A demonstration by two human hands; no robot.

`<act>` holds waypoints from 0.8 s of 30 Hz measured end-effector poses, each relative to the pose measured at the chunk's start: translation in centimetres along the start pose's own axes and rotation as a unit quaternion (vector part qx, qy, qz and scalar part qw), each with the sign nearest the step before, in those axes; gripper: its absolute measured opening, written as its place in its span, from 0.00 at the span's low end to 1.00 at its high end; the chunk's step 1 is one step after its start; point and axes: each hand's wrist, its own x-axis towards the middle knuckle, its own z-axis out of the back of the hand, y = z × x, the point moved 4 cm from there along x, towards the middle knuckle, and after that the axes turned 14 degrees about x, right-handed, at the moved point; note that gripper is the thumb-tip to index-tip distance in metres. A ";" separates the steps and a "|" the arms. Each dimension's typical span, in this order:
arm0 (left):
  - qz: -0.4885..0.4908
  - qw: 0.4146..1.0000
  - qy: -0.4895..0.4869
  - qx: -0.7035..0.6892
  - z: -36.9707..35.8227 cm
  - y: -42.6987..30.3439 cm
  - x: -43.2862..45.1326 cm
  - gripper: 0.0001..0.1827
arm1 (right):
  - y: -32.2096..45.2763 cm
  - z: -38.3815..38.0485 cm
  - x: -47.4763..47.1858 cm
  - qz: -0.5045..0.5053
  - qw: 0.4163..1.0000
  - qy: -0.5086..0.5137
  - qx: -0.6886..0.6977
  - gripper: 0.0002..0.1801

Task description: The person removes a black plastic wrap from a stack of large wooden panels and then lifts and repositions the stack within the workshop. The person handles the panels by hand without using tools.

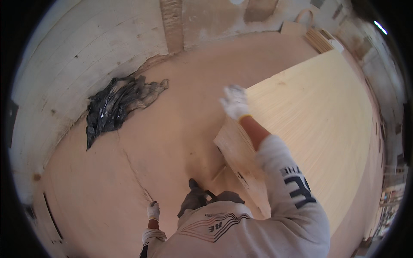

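My right hand (236,101), in a white knit glove with a yellow cuff edge, is over the near left corner of a large pale plywood sheet (309,106) on a stack. Its fingers look spread and slightly blurred; whether the palm touches the sheet is hidden. The layered side of the stack (238,148) shows below the wrist. Down at the left, my left hand (153,211), also gloved, is closed around a small dark object (154,203) whose kind is unclear. That hand is away from the stack, above the reddish-brown floor (106,180).
Crumpled black plastic sheeting (113,103) lies on the floor along the stained pale wall (90,42). Beyond the sheet, a smaller pile of boards (318,40) stands by the far wall. A thin crack-like line runs across the floor near my left hand. My dark shoe (193,183) is beside the stack.
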 end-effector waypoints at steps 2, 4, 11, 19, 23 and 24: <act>-0.009 1.000 -0.025 -0.011 3.1 -1.5 2.5 0.15 | 5.4 -3.1 5.4 -0.002 0.988 0.107 0.109 0.37; -0.010 0.998 -0.034 -0.046 4.3 -4.0 4.2 0.15 | 7.4 -3.8 8.0 0.025 0.993 0.020 0.111 0.36; 0.070 0.995 0.010 -0.067 3.1 -4.3 4.0 0.11 | -8.6 7.1 3.2 -0.095 0.982 -0.160 0.028 0.30; 0.068 0.960 0.166 0.217 -3.8 -8.8 5.4 0.12 | -32.5 25.1 -34.0 -0.790 0.579 -0.169 -0.110 0.30; 0.037 0.951 0.167 0.259 -3.7 -17.4 9.5 0.12 | -34.9 25.2 -39.0 -0.848 0.447 -0.215 -0.186 0.38; 0.028 0.951 0.165 0.260 -3.0 -19.9 10.6 0.12 | -36.6 25.1 -39.4 -0.852 0.451 -0.194 -0.182 0.39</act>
